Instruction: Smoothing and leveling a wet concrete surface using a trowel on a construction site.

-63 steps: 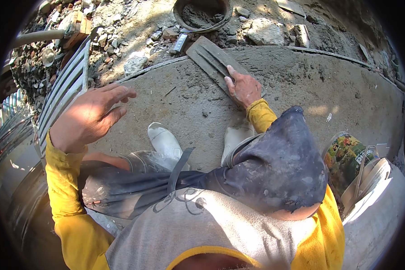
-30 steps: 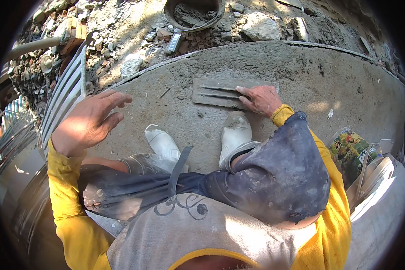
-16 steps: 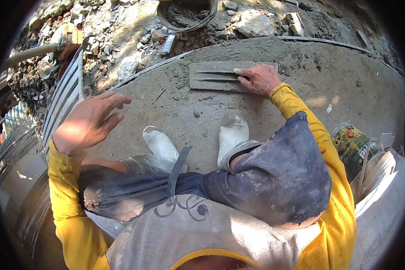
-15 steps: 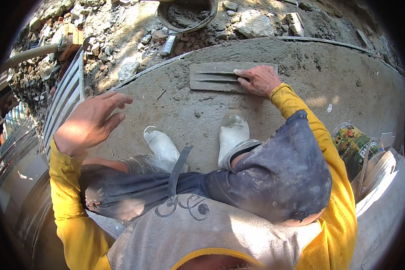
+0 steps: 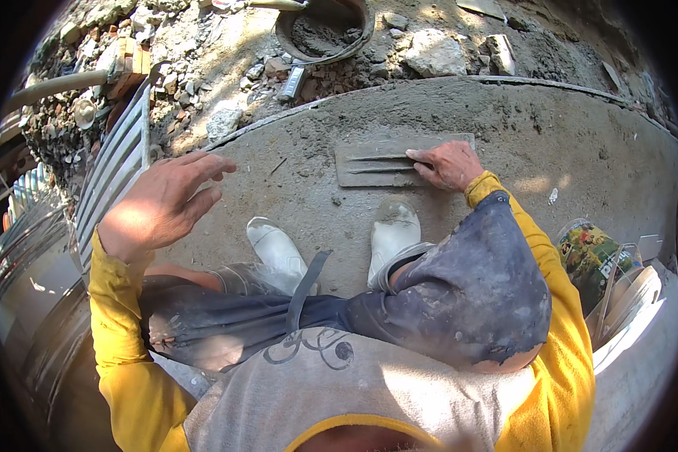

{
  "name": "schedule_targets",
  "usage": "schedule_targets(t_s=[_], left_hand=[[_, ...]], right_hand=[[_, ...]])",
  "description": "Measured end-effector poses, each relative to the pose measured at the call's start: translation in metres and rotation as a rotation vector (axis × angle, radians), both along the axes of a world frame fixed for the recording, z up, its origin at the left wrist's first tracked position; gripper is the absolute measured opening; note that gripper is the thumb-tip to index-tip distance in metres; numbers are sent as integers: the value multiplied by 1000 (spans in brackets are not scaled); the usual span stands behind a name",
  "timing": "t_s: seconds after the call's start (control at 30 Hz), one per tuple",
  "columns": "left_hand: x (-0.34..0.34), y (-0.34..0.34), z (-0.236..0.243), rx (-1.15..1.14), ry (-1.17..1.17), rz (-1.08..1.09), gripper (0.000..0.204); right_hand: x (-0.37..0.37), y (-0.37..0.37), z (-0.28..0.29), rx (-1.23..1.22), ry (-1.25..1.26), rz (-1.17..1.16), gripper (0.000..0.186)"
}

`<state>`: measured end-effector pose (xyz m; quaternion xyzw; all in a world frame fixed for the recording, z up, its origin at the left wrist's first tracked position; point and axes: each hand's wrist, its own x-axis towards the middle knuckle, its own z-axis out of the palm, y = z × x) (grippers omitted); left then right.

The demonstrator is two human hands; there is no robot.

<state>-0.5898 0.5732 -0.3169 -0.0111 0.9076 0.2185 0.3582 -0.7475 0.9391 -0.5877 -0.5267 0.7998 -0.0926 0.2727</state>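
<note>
My right hand [image 5: 448, 164] grips a grey, ribbed rectangular float [image 5: 373, 166] lying flat on the rough grey mortar surface [image 5: 580, 158], just beyond my right white boot [image 5: 392, 245]. Bits of wet mortar are scattered along the far part of that surface. My left hand [image 5: 169, 196] is raised at the left with fingers apart and slightly bent, holding nothing, near a slatted grey metal grille [image 5: 113, 169]. My left boot [image 5: 275, 248] stands on the same surface.
Beyond the slab's edge lie rubble, stones [image 5: 437, 54] and a round tub [image 5: 363, 34] with mortar inside. A small metal object [image 5: 294, 81] lies beside it. A pole [image 5: 60, 83] and bricks [image 5: 132, 64] are upper left. A printed container [image 5: 584, 256] stands at my right.
The float turned from diagonal to crosswise, slid away from me, and over the last half second moved back toward my boots in my right hand. My left hand stayed raised; the view shifted slightly.
</note>
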Motion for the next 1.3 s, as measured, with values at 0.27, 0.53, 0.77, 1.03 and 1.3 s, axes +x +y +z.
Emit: schedule_targets(t_s=[0.27,0.53,0.77,1.03,1.3], left_hand=[[7,-4,-2,-36,20,-26,35],[5,-4,-5,-19,-1,-20,37],[7,-7,-9,-38,6,-48,36],[4,-6,-5,-40,4,-50,36],[7,-5,-4,-56,-15,-31,36]], right_hand=[[-11,18,5,9,-21,-31,33],[-24,41,24,150,-4,-128,34],[-27,55,22,73,-19,-157,33],[-45,69,22,47,-41,-296,34],[-37,81,21,119,-11,-297,35]])
